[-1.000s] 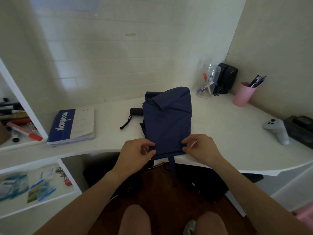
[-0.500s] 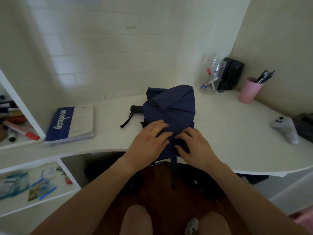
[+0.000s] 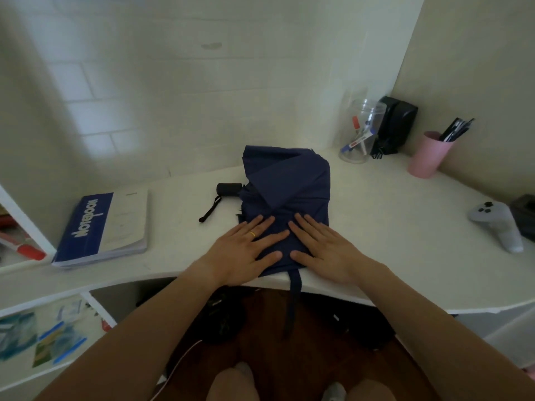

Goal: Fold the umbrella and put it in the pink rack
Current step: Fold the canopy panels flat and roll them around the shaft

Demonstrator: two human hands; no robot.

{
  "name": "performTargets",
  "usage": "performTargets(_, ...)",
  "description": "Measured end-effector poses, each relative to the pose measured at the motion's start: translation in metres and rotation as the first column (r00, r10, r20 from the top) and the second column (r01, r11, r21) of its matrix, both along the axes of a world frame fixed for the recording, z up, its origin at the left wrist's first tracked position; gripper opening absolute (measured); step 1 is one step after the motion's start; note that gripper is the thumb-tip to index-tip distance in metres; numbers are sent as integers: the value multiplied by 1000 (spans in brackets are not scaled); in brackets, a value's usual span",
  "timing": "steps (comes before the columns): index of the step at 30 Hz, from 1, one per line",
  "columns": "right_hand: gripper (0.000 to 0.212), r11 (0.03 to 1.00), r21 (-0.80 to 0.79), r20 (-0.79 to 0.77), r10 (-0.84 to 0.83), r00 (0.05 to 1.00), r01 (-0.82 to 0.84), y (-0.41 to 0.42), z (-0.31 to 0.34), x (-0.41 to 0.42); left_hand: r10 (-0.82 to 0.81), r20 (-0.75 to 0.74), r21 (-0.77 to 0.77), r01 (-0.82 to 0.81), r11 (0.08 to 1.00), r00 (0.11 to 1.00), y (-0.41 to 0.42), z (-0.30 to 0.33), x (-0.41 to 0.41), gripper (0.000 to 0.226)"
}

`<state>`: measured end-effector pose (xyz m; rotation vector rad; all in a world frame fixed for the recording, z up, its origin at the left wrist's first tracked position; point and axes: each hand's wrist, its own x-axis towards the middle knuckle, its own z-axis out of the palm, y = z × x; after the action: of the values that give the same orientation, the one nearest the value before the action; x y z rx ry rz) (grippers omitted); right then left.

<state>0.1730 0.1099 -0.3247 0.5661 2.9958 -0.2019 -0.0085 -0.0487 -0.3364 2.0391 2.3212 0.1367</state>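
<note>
The navy blue umbrella (image 3: 289, 186) lies collapsed on the white desk (image 3: 390, 227), its canopy folded into a flat rough rectangle. Its black handle (image 3: 228, 189) with a wrist loop sticks out to the left. A closing strap (image 3: 293, 302) hangs over the desk's front edge. My left hand (image 3: 246, 250) and my right hand (image 3: 321, 247) lie flat side by side on the near part of the canopy, fingers straight, pressing the fabric down. A pink object shows at the bottom right corner (image 3: 531, 374); I cannot tell whether it is the rack.
A blue-and-white notebook (image 3: 104, 227) lies left of the umbrella. At the back right stand a clear jar of markers (image 3: 362, 131), a black box (image 3: 396, 123) and a pink cup of pens (image 3: 428, 154). A grey controller (image 3: 498, 224) rests at the right edge. Shelves are at left.
My hands let go of the canopy's near edge, moved up onto the fabric and flattened out. The fingers, curled before, are now straight and slid further away from me.
</note>
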Motion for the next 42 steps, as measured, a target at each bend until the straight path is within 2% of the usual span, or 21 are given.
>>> performTargets(4, 77, 993, -117, 49, -19, 999, 25, 7, 12, -11, -10, 20, -45, 11, 999, 1000, 13, 6, -9, 60)
performTargets(5, 76, 979, -199, -9, -53, 999, 50, 10, 18, -10, -14, 26, -42, 15, 999, 1000, 12, 6, -10, 59)
performTargets(6, 70, 958, -273, -149, -132, 980, 87, 12, 25, -9, -16, 29, -37, 17, 999, 999, 11, 4, -10, 59)
performTargets(7, 58, 940, -315, -357, -249, 900, 135, 15, 34, -8, -17, 24, -28, 18, 999, 1000, 10, 1, -10, 58)
performTargets(9, 43, 894, -361, -698, -447, 560, 264, 24, 54, -10, -20, 3, 13, 20, 1000, 1000, 10, -3, -10, 57)
performTargets(10, 45, 861, -412, -744, -507, 435, 299, 28, 66, -14, -21, 0, 26, 21, 999, 1000, 11, -3, -11, 57)
performTargets(11, 50, 820, -493, -718, -573, 395, 291, 33, 75, -19, -21, 4, 27, 21, 999, 1000, 12, -2, -11, 57)
performTargets(13, 53, 740, -640, -595, -648, 476, 207, 38, 86, -30, -14, 4, 15, 14, 1000, 1000, 11, 0, -12, 58)
performTargets(14, 45, 720, -671, -566, -651, 505, 176, 39, 88, -35, -12, -1, 13, 12, 1000, 1000, 11, 1, -12, 59)
performTargets(16, 24, 713, -685, -584, -659, 474, 147, 36, 91, -36, -6, -10, 31, 7, 1000, 1000, 9, 3, -9, 60)
performTargets(18, 13, 704, -705, -610, -665, 431, 88, 29, 94, -29, -8, -33, 88, 11, 996, 999, 8, 2, -7, 59)
performTargets(21, 15, 682, -731, -614, -633, 472, -36, 17, 87, -11, 10, -45, 176, -2, 984, 999, 4, -1, -4, 67)
performTargets(23, 14, 692, -720, -610, -598, 520, -49, 9, 74, 1, 33, -22, 279, -26, 960, 999, 0, -2, 1, 67)
performTargets(25, 17, 669, -743, -569, -601, 561, -36, 5, 59, 11, 85, 118, 386, -125, 914, 989, -6, 1, 9, 62)
performTargets(28, 22, 650, -760, -510, -597, 620, 0, 0, 41, 23, 233, 447, 445, -441, 779, 864, -16, 8, 19, 52)
performTargets(30, 24, 637, -770, -479, -604, 638, 25, -3, 34, 28, 240, 712, 399, -661, 636, 660, -19, 18, 21, 60)
performTargets(31, 26, 627, -778, -468, -612, 637, 31, -3, 32, 29, 196, 827, 321, -728, 606, 527, -19, 26, 22, 65)
performTargets(33, 28, 617, -786, -457, -629, 629, 46, -4, 29, 29, 118, 936, 184, -748, 638, 331, -15, 43, 25, 59)
performTargets(35, 30, 622, -781, -455, -630, 629, 59, -6, 29, 28, 83, 960, 150, -744, 652, 267, -10, 54, 26, 45)
performTargets(40, 24, 640, -765, -456, -618, 641, 72, -10, 38, 28, 44, 988, 92, -795, 600, 148, -5, 52, 24, 22)
performTargets(42, 16, 592, -803, -432, -655, 620, 65, -10, 43, 28, 28, 991, 86, -769, 633, 134, -8, 50, 26, 18)
